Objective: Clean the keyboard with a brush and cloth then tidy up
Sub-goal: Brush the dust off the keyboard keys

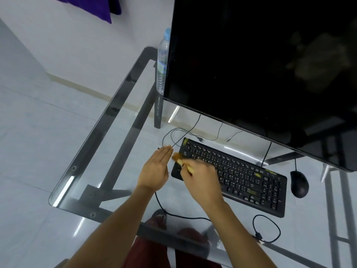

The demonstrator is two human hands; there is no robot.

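Observation:
A black keyboard (237,175) lies at an angle on the glass desk (108,120), in front of the monitor. My right hand (201,176) grips a small brush (178,159) with a yellowish handle; its bristles are blurred at the keyboard's left end. My left hand (156,167) is held flat with straight fingers just left of the keyboard, beside the bristles. No cloth is in sight.
A large dark monitor (260,64) fills the upper right. A black mouse (299,183) sits right of the keyboard. A water bottle (163,60) stands behind the monitor's left edge. Thin cables (266,229) loop over the glass. The desk's left edge is close.

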